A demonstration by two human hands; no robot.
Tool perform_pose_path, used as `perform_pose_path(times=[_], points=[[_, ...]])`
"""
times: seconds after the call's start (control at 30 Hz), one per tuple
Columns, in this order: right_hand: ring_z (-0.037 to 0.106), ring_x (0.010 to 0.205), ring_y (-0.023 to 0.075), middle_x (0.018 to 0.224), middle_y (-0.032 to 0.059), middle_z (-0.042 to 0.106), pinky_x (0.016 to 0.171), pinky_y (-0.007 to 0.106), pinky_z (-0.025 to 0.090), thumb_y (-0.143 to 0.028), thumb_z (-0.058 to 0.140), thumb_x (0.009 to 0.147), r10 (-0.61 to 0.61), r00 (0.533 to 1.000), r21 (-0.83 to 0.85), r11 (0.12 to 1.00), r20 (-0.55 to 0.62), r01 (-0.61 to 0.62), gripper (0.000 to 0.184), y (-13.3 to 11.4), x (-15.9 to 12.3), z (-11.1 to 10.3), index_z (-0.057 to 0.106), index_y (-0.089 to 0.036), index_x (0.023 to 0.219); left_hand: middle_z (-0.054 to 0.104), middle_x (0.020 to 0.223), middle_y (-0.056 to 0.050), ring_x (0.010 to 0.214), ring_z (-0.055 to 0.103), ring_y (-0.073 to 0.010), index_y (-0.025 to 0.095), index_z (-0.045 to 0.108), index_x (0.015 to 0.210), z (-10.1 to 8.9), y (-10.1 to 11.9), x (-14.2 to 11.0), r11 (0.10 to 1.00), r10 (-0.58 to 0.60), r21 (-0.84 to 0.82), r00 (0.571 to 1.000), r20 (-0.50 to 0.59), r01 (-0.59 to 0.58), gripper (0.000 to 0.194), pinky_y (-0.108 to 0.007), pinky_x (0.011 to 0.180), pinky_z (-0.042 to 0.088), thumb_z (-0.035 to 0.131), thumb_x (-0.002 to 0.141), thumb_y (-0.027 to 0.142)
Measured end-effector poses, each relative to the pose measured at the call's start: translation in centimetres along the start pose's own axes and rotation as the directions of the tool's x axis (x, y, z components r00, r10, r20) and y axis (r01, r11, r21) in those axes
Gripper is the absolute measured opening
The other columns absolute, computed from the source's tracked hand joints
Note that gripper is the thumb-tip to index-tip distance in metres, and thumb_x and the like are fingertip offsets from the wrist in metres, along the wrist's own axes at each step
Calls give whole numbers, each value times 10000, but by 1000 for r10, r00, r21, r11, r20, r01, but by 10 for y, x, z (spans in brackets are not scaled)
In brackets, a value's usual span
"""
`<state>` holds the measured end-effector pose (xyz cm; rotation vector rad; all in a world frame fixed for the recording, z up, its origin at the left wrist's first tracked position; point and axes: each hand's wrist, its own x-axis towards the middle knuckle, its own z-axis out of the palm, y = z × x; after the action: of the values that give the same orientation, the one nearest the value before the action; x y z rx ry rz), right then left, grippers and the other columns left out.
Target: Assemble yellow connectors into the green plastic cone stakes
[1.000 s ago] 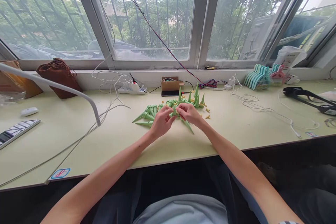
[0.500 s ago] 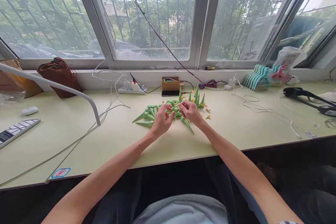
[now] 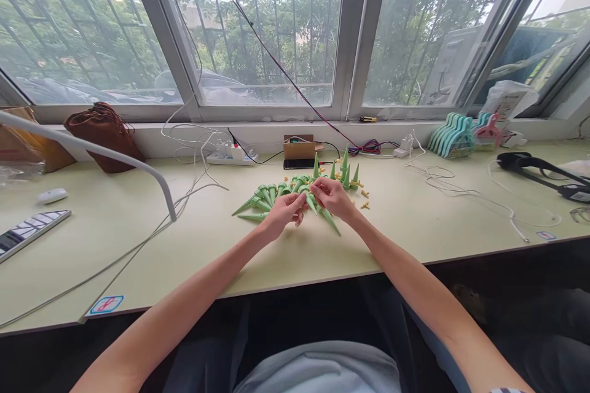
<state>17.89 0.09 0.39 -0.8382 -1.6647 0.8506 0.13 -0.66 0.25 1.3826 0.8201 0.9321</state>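
Both of my hands meet over a pile of green plastic cone spikes [image 3: 258, 199] on the pale green table [image 3: 138, 239]. My left hand [image 3: 283, 212] has its fingers curled and pinches one end of a green spike [image 3: 310, 201]. My right hand [image 3: 332, 196] is closed on the same spike from the right. Several spikes lie flat to the left of my hands, and a few upright spikes [image 3: 345, 169] stand behind them. Small yellow pieces [image 3: 364, 196] are scattered to the right of the pile.
A white lamp arm [image 3: 92, 150] crosses the left side. Cables [image 3: 461, 190], a power strip [image 3: 230, 156] and a small cardboard box [image 3: 298, 147] sit near the window sill. A brown pouch [image 3: 104, 132], a keyboard edge [image 3: 27, 230], teal hangers [image 3: 454, 132] and a black headset [image 3: 539, 172] lie around.
My left hand has slid slightly down and toward me, and my right hand's fingers have shifted on the spike. The pile has not moved.
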Motion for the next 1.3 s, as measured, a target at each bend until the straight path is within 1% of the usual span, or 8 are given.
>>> perform_pose_path(times=[0.17, 0.4, 0.5, 0.67, 0.77, 1.03, 1.2, 1.3], points=[[398, 406, 89, 480, -55, 469, 433, 240, 301, -570, 600, 867, 10, 1000, -5, 1000, 16, -10, 407, -1, -1, -1, 523, -195, 730, 510, 521, 28, 438, 464, -82, 163, 554, 724, -3, -3, 0, 974, 136, 187, 989, -49, -125, 441, -213, 418, 384, 722, 771, 569], [371, 377, 84, 461, -51, 466, 398, 235, 287, -546, 609, 862, 75, 997, 27, 997, 27, -76, 406, 0, -1, -1, 503, -201, 677, 576, 742, 12, 491, 486, -67, 177, 589, 807, 1, -3, -3, 894, 330, 356, 938, -108, -274, 326, -203, 426, 398, 765, 753, 446], [360, 368, 81, 448, -55, 455, 386, 230, 283, -528, 609, 864, 110, 993, 68, 991, 54, -113, 390, -2, -2, -2, 509, -200, 677, 573, 836, -3, 513, 466, -57, 182, 619, 847, -1, -6, -2, 806, 456, 467, 885, -99, -363, 274, -205, 451, 419, 739, 790, 422], [340, 363, 76, 431, -66, 418, 378, 227, 272, -482, 651, 838, 157, 981, 128, 977, 113, -171, 357, -5, -3, -3, 527, -193, 669, 564, 865, -11, 544, 487, -60, 200, 656, 894, -5, -13, -1, 568, 642, 648, 765, 36, -507, 145, -202, 495, 441, 676, 864, 340], [324, 367, 71, 432, -74, 390, 375, 224, 260, -478, 672, 823, 174, 979, 158, 969, 108, -189, 360, -6, -2, -3, 516, -195, 664, 568, 866, -7, 533, 488, -55, 208, 656, 925, -5, -14, 0, 512, 673, 678, 737, 63, -527, 88, -198, 503, 445, 651, 878, 282], [345, 381, 79, 450, -71, 404, 375, 228, 265, -580, 659, 818, 117, 992, 192, 974, 39, -123, 425, -2, 0, 1, 493, -209, 694, 562, 892, 18, 481, 462, -30, 204, 546, 920, 4, -5, -2, 769, 510, 519, 848, -145, -373, 225, -191, 460, 440, 707, 770, 253], [355, 397, 84, 469, -67, 410, 382, 235, 284, -613, 648, 819, 94, 995, 165, 982, 23, -97, 438, -2, 0, 0, 502, -212, 719, 545, 673, 28, 436, 507, -79, 188, 488, 770, 5, 1, -1, 968, 209, 183, 953, -221, -170, 307, -208, 381, 378, 689, 790, 420], [362, 403, 87, 476, -64, 413, 390, 237, 293, -628, 638, 818, 82, 996, 139, 987, 26, -85, 445, -1, 0, 1, 517, -209, 731, 566, 614, -4, 423, 494, -86, 164, 529, 715, 4, 4, 2, 1000, 0, -29, 983, -184, -6, 409, -220, 383, 376, 691, 778, 534]])
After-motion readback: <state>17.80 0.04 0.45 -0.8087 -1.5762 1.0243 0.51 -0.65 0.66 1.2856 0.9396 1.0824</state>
